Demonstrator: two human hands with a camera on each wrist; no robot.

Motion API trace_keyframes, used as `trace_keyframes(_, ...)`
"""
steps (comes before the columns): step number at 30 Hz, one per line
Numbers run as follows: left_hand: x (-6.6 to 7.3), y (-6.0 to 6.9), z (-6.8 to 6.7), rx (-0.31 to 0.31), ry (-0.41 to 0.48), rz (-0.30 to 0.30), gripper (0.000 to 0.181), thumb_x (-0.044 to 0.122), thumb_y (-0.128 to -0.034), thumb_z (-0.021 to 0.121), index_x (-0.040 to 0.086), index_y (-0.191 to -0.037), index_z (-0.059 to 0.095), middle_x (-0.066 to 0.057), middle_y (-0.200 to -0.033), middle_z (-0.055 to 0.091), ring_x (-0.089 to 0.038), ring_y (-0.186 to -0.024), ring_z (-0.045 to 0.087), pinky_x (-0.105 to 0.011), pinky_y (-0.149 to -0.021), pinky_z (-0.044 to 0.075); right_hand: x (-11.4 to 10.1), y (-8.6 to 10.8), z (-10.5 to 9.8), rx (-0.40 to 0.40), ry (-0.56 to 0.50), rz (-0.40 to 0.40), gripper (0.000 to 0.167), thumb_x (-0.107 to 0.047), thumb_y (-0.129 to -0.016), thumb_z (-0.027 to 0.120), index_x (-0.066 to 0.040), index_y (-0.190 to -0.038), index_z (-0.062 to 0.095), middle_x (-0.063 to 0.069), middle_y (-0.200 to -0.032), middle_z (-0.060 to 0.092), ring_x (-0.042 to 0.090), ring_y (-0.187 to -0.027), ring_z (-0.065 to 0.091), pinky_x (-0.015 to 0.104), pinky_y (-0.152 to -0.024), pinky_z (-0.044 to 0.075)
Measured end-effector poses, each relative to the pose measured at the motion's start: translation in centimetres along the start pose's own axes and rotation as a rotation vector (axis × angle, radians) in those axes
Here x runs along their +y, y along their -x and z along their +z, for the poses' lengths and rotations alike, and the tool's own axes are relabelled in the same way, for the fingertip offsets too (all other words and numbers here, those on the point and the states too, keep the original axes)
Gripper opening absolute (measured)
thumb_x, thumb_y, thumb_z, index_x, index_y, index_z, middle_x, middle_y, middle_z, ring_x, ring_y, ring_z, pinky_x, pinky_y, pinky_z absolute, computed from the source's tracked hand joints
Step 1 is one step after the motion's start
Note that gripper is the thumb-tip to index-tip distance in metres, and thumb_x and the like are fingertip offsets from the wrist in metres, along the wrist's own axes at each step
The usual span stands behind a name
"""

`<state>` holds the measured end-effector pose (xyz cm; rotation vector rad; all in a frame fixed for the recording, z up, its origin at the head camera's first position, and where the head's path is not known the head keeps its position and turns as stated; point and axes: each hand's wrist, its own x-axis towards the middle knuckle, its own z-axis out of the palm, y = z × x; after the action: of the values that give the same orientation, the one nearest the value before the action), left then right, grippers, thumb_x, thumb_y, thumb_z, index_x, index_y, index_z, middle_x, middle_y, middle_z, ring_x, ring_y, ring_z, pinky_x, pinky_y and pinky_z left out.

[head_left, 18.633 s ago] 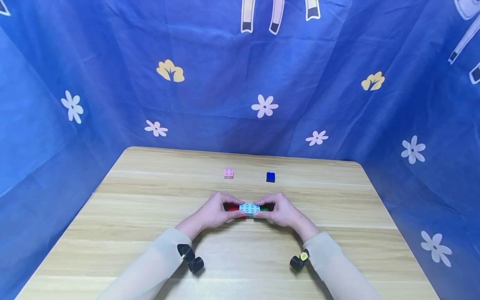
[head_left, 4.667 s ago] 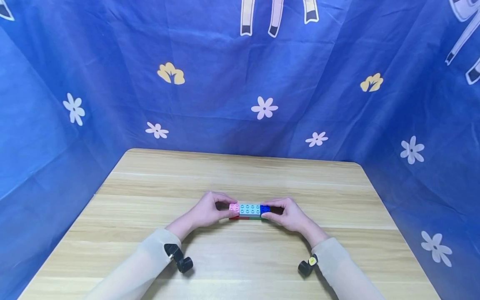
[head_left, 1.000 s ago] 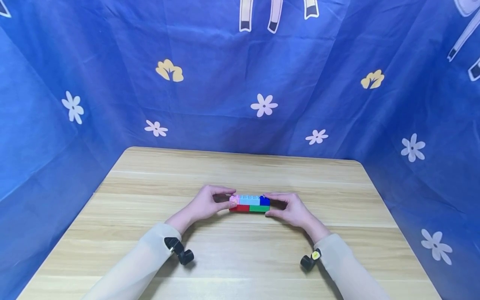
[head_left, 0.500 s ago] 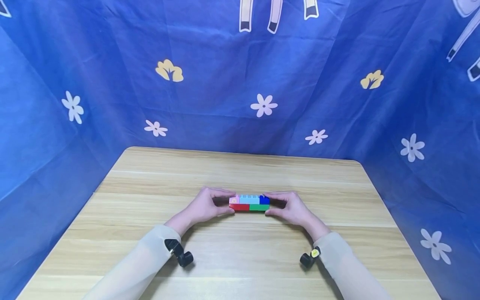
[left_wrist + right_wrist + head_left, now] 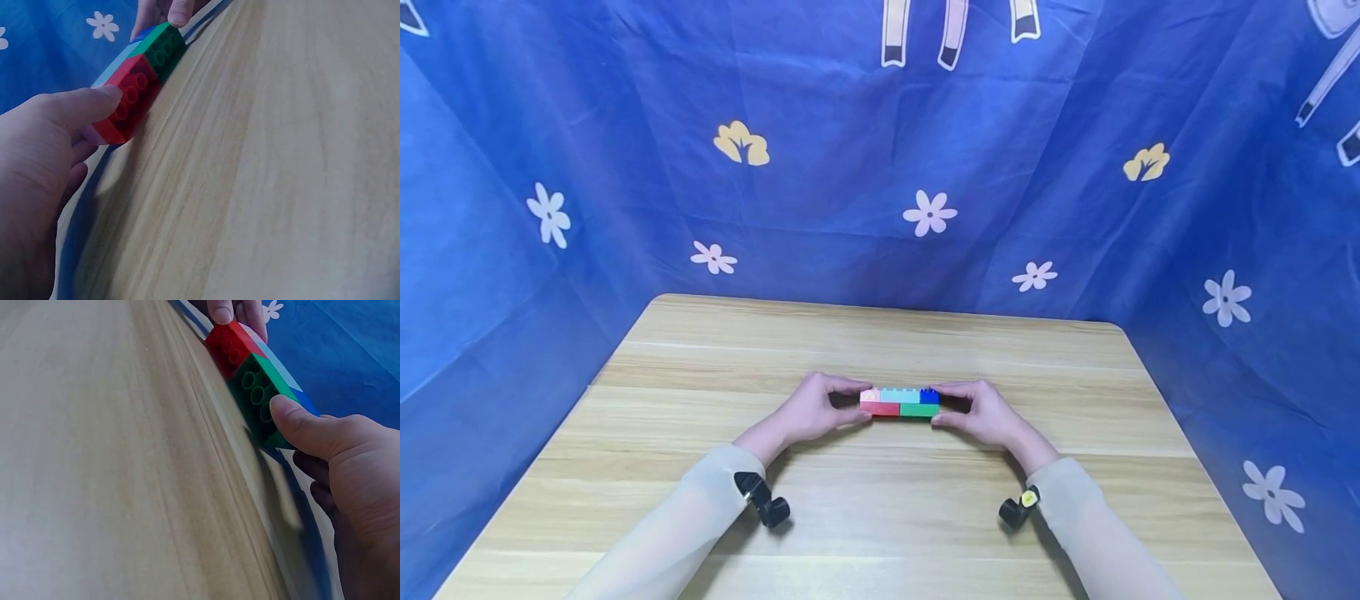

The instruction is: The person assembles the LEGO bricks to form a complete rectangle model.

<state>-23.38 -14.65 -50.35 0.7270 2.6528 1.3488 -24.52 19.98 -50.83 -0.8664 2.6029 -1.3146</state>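
Between both hands is a joined row of toy building bricks. Its upper layer is a pink brick (image 5: 869, 396), a light blue brick (image 5: 900, 396) and a dark blue brick (image 5: 929, 397). Below them sit a red brick (image 5: 881, 408) and a green brick (image 5: 919, 410). The row is tipped back, so the hollow undersides show in both wrist views. My left hand (image 5: 811, 407) grips the left end, its thumb on the red brick's underside. At the other end my right hand (image 5: 987, 412) pinches the row, thumb on the green brick's underside. The fingers behind are partly hidden.
A light wooden table (image 5: 895, 508) lies under the hands. Blue patterned cloth (image 5: 850, 183) hangs behind it and along both sides. A small black wrist camera (image 5: 767, 504) is on the left sleeve, and another wrist camera (image 5: 1017, 510) is on the right.
Earlier the pink and dark blue bricks lay apart at the back; they are now joined to the row. Over the last second the row tipped back and my left thumb slid down from the pink brick.
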Motion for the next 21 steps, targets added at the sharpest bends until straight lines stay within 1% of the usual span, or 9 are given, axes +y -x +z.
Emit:
trace_keyframes(3,-0.04,-0.23,-0.06,-0.014,0.005,0.005,0.052,0.034,-0.0862,0.091,0.014,-0.132,0.076,-0.004,-0.122,0.076,-0.022,-0.118,0.069,-0.043,-0.103,0.054,0.01,-0.15,-0.21,-0.018,0.0,0.016,0.056,-0.032,-0.087,0.09,-0.013,-0.137,0.072,0.005,-0.137,0.07,0.027,-0.132,0.062,0.048,-0.116,0.042)
trace_keyframes(6,-0.01,-0.47,-0.16,-0.023,-0.002,-0.006,0.052,0.035,-0.0858,0.091,0.014,-0.131,0.076,-0.004,-0.122,0.076,-0.022,-0.12,0.069,-0.043,-0.105,0.053,0.0,-0.29,-0.4,-0.028,0.01,0.027,0.057,-0.032,-0.088,0.09,-0.013,-0.138,0.072,0.006,-0.138,0.069,0.029,-0.133,0.061,0.049,-0.117,0.041)
trace_keyframes(12,0.08,-0.85,-0.2,-0.051,0.002,-0.025,0.05,0.03,-0.0879,0.09,0.01,-0.131,0.076,-0.004,-0.122,0.076,-0.021,-0.121,0.068,-0.041,-0.106,0.052,0.16,-0.47,-0.61,-0.039,-0.025,0.027,0.054,-0.029,-0.089,0.089,-0.011,-0.137,0.072,0.011,-0.136,0.07,0.034,-0.131,0.061,0.054,-0.114,0.043)
trace_keyframes(17,0.06,-0.99,-0.23,-0.076,0.021,-0.036,0.049,0.03,-0.0898,0.088,0.007,-0.131,0.075,-0.004,-0.121,0.077,-0.018,-0.115,0.07,-0.041,-0.103,0.054,0.55,-0.55,-0.68,-0.05,-0.049,0.046,0.05,-0.027,-0.089,0.089,-0.011,-0.134,0.074,0.01,-0.133,0.071,0.032,-0.129,0.062,0.052,-0.114,0.044)
trace_keyframes(21,0.08,-1.05,-0.26,-0.088,0.042,-0.044,0.05,0.03,-0.0894,0.089,0.006,-0.131,0.075,-0.005,-0.121,0.077,-0.017,-0.112,0.071,-0.041,-0.101,0.055,0.65,-0.6,-0.76,-0.059,-0.056,0.055,0.048,-0.027,-0.089,0.089,-0.012,-0.133,0.075,0.008,-0.132,0.072,0.031,-0.13,0.062,0.051,-0.114,0.044)
